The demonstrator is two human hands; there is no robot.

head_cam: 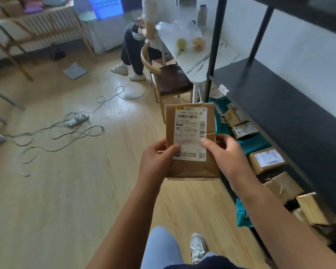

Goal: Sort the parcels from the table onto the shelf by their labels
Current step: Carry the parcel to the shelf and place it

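I hold a flat brown cardboard parcel (190, 167) upright in front of me, its white shipping label (190, 125) facing me. My left hand (155, 162) grips its lower left edge with the thumb on the label. My right hand (224, 158) grips its right edge, thumb also on the label. To the right stands a dark metal shelf (279, 98). Its lowest level carries several brown parcels (267, 160) and teal bags (254, 142).
A white table (192, 61) with bags and a bottle stands beyond the shelf, a wooden chair (169, 82) beside it. Another person (136, 45) bends near the table. A power strip and loose cables (74, 121) lie on the wooden floor to the left. My own leg and shoe (197, 247) are below.
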